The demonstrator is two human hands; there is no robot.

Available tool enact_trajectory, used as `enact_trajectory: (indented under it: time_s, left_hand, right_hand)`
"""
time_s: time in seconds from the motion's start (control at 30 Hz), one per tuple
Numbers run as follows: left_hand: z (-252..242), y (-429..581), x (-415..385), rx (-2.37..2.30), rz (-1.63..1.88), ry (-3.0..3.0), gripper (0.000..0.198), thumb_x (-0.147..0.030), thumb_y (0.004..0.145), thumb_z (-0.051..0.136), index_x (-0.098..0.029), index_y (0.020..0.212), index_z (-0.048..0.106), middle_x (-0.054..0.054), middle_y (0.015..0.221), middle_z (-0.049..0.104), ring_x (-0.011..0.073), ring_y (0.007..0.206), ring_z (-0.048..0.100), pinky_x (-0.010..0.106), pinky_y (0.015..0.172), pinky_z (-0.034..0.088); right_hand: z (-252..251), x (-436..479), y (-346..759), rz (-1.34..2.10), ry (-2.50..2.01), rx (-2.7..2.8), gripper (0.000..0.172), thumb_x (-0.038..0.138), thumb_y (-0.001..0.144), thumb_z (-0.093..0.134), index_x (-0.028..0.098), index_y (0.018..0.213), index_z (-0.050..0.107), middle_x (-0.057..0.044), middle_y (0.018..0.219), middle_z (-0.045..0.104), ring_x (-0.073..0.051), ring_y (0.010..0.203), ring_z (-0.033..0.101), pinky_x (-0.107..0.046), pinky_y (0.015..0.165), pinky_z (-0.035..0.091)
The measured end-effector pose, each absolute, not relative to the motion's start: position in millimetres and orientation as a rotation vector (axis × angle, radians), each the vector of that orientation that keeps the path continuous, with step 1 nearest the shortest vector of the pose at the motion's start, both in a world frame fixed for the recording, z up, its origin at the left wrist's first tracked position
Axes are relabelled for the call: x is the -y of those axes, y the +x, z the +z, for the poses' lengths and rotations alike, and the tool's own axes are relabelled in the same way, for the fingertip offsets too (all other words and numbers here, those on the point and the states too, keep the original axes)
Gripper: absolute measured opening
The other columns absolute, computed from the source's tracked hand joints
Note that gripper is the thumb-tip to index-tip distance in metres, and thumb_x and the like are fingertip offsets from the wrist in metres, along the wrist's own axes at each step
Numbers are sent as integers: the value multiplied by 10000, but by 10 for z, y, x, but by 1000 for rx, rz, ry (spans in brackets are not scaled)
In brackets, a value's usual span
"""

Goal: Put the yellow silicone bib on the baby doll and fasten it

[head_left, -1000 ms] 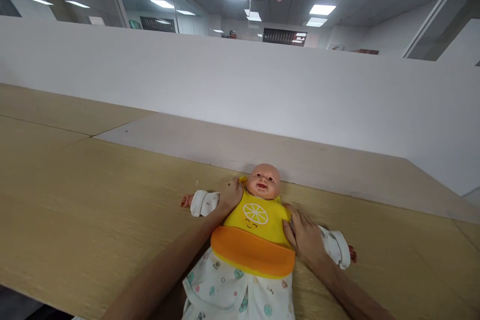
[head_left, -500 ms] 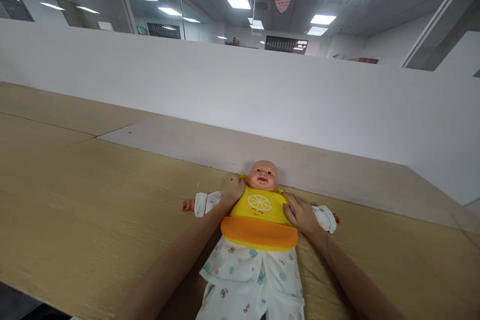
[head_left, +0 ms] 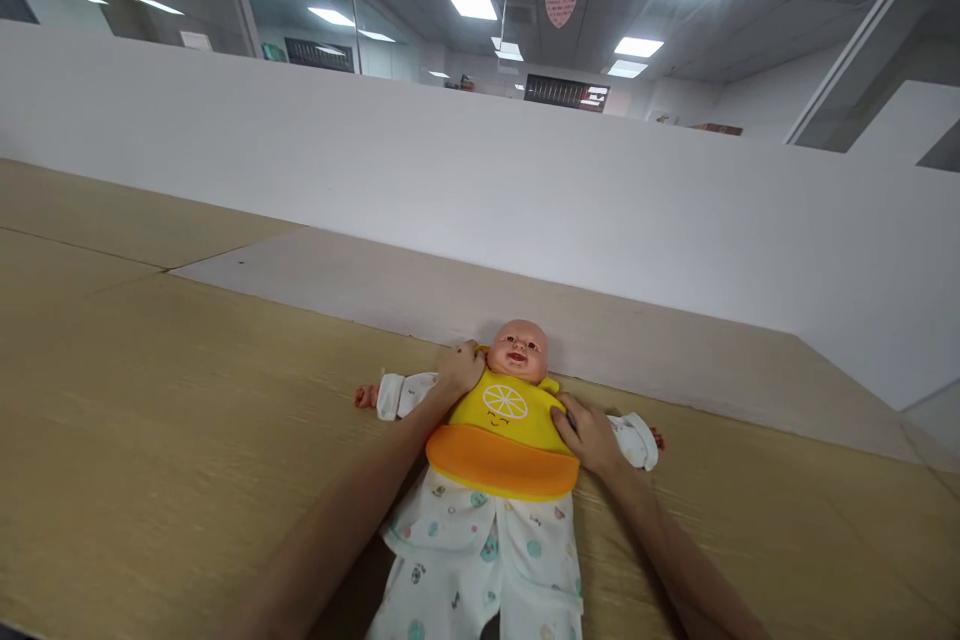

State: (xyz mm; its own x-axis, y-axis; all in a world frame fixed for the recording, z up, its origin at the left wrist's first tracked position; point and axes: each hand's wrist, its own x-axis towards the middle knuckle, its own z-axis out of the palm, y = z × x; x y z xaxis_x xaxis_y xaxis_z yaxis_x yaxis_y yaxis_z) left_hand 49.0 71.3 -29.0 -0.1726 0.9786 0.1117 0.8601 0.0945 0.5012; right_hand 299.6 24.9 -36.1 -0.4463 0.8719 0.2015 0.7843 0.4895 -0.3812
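A baby doll [head_left: 517,345] in white printed clothes [head_left: 450,530] lies on its back with its arms spread. Over its chest is a yellow silicone bib [head_left: 495,415] with a citrus slice design and an orange pocket [head_left: 502,465] along the bottom. My left hand [head_left: 461,370] is closed on the bib's upper edge by the doll's shoulder, close to the neck; its fingertips are partly hidden. At the opposite side edge, my right hand [head_left: 589,430] holds the bib, thumb on the front. A yellow strap end [head_left: 549,385] sticks out beside the doll's chin.
The doll lies on a wide yellowish tabletop [head_left: 187,400]. Behind its head runs a pale strip [head_left: 420,280], then a low white wall [head_left: 465,180]. Glass panels above the wall carry heart-shaped paper notes [head_left: 561,4].
The bib has turned slightly, its lower edge shifting left against the doll. More of the strap end shows beside the chin. Both hands stay on the bib, and the camera view has shifted a little.
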Motion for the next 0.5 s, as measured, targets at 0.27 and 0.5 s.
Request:
enact_trajectory:
  time_s: [0.27, 0.5]
  left_hand:
    - [-383, 382, -648, -2030, 883, 1710, 258, -255, 840, 355, -144, 864, 587, 125, 975, 644, 212, 925, 584, 295, 772, 403]
    - [-313, 344, -589, -2069, 864, 1667, 244, -284, 839, 387, -150, 975, 540, 123, 1016, 635, 230, 958, 576, 305, 781, 401]
  right_hand:
    - [-298, -249, 2970, 521, -1401, 2240, 382, 448, 872, 298, 195, 921, 580, -57, 871, 649, -214, 826, 593, -304, 728, 382]
    - [-207, -615, 2898, 696, -1689, 1926, 394, 471, 798, 381, 151, 867, 601, -91, 836, 648, -205, 753, 571, -286, 658, 358]
